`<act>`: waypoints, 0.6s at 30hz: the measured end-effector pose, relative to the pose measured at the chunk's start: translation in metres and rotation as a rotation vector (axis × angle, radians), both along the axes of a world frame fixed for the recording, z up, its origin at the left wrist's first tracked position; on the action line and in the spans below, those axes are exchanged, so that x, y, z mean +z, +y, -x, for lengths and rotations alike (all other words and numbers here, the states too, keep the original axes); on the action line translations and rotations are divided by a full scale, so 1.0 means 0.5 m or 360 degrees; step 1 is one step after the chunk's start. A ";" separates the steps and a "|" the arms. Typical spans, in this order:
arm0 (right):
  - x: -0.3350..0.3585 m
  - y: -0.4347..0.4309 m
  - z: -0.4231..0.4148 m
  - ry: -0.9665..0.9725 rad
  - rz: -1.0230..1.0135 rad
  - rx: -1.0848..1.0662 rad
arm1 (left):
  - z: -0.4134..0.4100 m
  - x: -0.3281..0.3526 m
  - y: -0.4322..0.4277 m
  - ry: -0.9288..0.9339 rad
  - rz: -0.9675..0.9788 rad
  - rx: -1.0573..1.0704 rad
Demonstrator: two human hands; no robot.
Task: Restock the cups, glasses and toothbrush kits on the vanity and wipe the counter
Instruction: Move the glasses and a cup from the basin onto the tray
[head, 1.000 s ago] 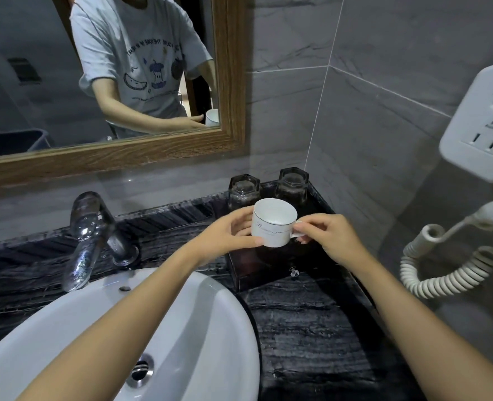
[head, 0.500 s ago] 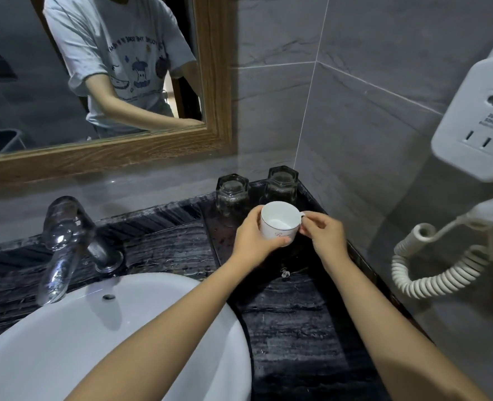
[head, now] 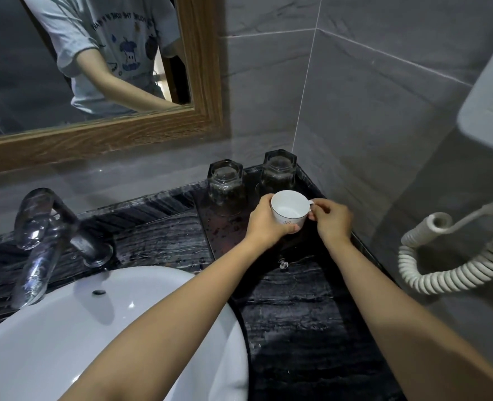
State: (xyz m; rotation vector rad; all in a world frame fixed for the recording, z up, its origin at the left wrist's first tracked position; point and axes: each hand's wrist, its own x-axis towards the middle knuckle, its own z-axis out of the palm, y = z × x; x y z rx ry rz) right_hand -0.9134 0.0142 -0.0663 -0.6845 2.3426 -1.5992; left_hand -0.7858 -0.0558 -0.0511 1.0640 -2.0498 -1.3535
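The white cup (head: 289, 208) sat upright between both hands over the dark tray (head: 225, 238) in the far right corner of the counter (head: 297, 314). The left hand (head: 264, 224) was curled round the cup's near side and underside. The right hand (head: 333, 218) pinched the small handle between thumb and fingertips. Whether the cup's base already touched the tray could not be told, as the left fingers hid it.

Two glasses stood on the tray close behind: one (head: 225, 183) at about 10 o'clock from the cup, the other (head: 278, 172) at 12 o'clock, almost touching the cup's rim in this view.

The main risk looked to be a knock. If the cup were pushed any further back, it could clip the 12 o'clock glass and chip or tip it. The tray seemed wet or spotted, so a cup set down carelessly might slide. Letting go with the left hand too early would leave all the weight on a thin handle pinch, and the cup could swing. The sink (head: 94, 328) lay at 7 o'clock, well apart.
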 end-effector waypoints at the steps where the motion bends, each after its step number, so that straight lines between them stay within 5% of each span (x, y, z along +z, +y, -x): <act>1: 0.000 -0.001 0.002 -0.0009 0.0003 -0.0009 | 0.002 -0.002 0.000 0.0005 -0.0004 0.0005; 18: -0.003 -0.006 0.018 -0.0102 0.0040 -0.0116 | 0.029 -0.013 0.000 -0.0016 0.0092 -0.0006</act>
